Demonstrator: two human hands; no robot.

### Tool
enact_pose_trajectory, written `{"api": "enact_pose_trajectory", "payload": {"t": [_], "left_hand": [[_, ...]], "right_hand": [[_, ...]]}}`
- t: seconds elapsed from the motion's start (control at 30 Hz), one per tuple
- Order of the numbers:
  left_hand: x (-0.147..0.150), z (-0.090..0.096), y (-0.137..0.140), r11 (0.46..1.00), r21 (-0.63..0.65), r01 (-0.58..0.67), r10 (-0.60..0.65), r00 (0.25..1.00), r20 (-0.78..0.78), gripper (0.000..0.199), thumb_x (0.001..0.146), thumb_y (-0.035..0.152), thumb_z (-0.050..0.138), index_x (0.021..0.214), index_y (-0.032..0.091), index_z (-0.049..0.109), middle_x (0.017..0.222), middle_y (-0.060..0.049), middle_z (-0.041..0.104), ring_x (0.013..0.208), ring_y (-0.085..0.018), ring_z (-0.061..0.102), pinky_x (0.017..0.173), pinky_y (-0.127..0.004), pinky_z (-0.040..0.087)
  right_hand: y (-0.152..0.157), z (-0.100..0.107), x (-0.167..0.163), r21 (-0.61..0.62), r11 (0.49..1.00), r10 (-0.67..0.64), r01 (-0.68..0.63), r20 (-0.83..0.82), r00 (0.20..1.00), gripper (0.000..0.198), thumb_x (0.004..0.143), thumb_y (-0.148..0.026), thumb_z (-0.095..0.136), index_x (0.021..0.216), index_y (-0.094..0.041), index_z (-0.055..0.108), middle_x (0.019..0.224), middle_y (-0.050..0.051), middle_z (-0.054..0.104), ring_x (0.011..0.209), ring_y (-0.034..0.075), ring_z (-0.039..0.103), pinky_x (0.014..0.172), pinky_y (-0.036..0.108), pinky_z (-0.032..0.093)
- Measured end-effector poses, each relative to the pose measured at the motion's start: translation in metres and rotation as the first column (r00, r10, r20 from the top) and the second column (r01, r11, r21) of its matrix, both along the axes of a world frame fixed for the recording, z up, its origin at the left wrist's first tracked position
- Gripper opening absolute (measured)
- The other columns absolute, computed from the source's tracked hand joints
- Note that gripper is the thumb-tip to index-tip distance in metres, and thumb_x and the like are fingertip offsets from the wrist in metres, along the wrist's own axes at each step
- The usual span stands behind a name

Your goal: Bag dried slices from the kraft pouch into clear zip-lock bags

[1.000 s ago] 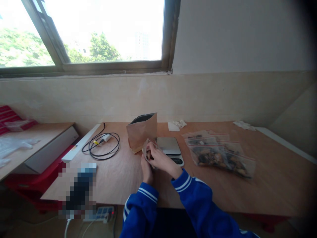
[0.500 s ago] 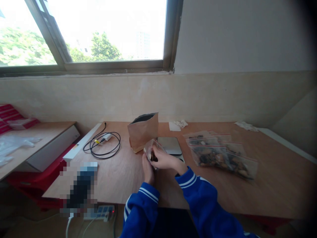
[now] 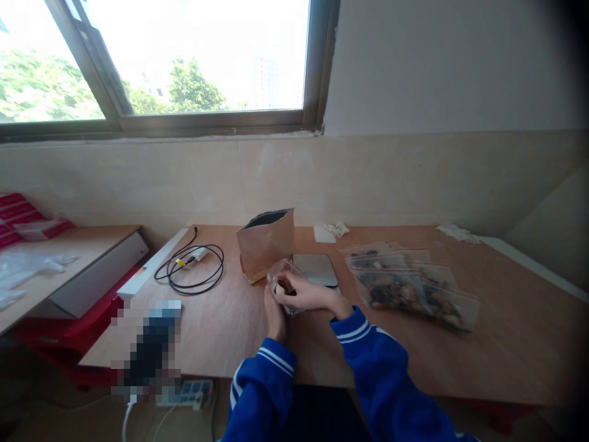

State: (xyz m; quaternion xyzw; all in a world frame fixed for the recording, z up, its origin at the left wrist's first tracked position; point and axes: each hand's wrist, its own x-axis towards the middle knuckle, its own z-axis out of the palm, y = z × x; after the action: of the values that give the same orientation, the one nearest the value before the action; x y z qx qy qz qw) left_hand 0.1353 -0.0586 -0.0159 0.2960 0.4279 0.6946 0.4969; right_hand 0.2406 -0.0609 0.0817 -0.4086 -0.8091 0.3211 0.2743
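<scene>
Plywood tabletop fills my view; a brown kraft paper pouch stands open beside a flat silver scale, with filled clear zip bags well to the right. My left hand and right hand together grip a small clear plastic bag just before the scale.

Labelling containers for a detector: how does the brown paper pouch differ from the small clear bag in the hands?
The brown paper pouch is opaque and stands upright, untouched; the small clear bag is see-through, showing dark pieces. The pouch is larger. The bag is held by the left hand and right hand. Both are on the wooden table.
</scene>
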Motion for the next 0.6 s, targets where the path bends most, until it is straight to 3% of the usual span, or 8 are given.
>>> {"api": "enact_pose_trajectory", "payload": {"t": [0.13, 0.27, 0.6], "left_hand": [[0.001, 0.006, -0.003, 1.000, -0.007, 0.011, -0.011, 0.999, 0.033, 0.038, 0.086, 0.039, 0.046, 0.098, 0.009, 0.067, 0.096, -0.010, 0.070, 0.094, -0.023, 0.063, 0.094, -0.037, 0.043], [0.000, 0.009, -0.005, 0.997, 0.068, -0.036, 0.036, 0.999, 0.007, 0.026, 0.082, 0.029, 0.052, 0.095, 0.012, 0.067, 0.094, -0.007, 0.070, 0.094, -0.022, 0.063, 0.095, -0.035, 0.043], [0.001, 0.009, -0.007, 0.999, 0.036, -0.023, 0.023, 1.000, 0.001, 0.032, 0.086, 0.035, 0.048, 0.097, 0.012, 0.067, 0.094, -0.009, 0.070, 0.094, -0.022, 0.063, 0.095, -0.038, 0.043]], "right_hand": [[0.002, -0.003, -0.008, 0.052, 0.995, -0.088, 0.084, 0.072, 0.994, 0.020, 0.083, -0.028, 0.055, 0.096, -0.014, 0.060, 0.099, 0.010, 0.062, 0.093, 0.021, 0.055, 0.085, 0.033, 0.042], [0.003, -0.009, -0.014, 0.099, 0.981, -0.181, 0.168, 0.146, 0.973, 0.034, 0.077, -0.032, 0.062, 0.105, -0.013, 0.060, 0.114, 0.015, 0.058, 0.111, 0.028, 0.048, 0.094, 0.039, 0.037], [0.002, -0.009, -0.013, -0.021, 0.993, -0.110, 0.113, 0.088, 0.990, 0.024, 0.078, -0.026, 0.062, 0.100, -0.016, 0.063, 0.104, 0.010, 0.066, 0.097, 0.025, 0.059, 0.084, 0.033, 0.045]]}}
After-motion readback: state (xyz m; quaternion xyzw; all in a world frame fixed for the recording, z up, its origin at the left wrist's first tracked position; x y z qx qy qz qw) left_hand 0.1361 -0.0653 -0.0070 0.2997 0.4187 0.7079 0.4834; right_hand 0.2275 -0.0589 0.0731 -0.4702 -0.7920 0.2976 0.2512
